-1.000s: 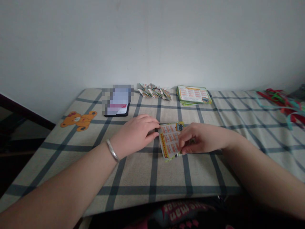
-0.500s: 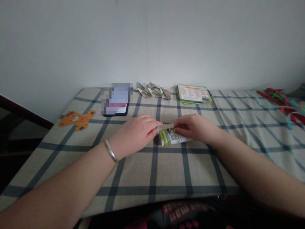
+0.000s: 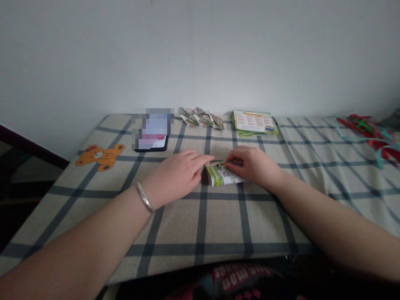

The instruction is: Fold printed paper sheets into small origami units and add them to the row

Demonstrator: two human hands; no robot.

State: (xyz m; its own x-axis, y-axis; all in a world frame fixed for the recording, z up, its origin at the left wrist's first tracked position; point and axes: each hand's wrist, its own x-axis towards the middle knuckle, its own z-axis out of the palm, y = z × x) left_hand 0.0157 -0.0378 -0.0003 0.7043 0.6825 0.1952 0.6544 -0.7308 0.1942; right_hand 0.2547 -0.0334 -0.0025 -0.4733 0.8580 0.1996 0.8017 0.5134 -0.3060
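Observation:
A folded printed leaflet [image 3: 220,176], green and white with a QR code, lies in front of me on the checked tablecloth. My right hand [image 3: 254,164] pinches its upper edge between thumb and fingers and covers its right end. At the upper left corner of the leaflet is my left hand [image 3: 183,173], its thumb and fingers closed about the paper's edge. A silver bangle [image 3: 145,197] circles my left wrist. The far edge of the leaflet is partly hidden by my fingers.
Several folded paper pieces [image 3: 202,118] lie along the wall. To their right is a stack of printed leaflets [image 3: 254,123]. A phone [image 3: 151,143], partly blurred, lies at the back left near an orange bear cutout [image 3: 100,157]. Red and green ribbons [image 3: 371,135] lie far right.
The leaflet's near edge has tipped up and away from me, showing less of its printed face. My right hand has shifted slightly left and away from me; the left hand has barely moved.

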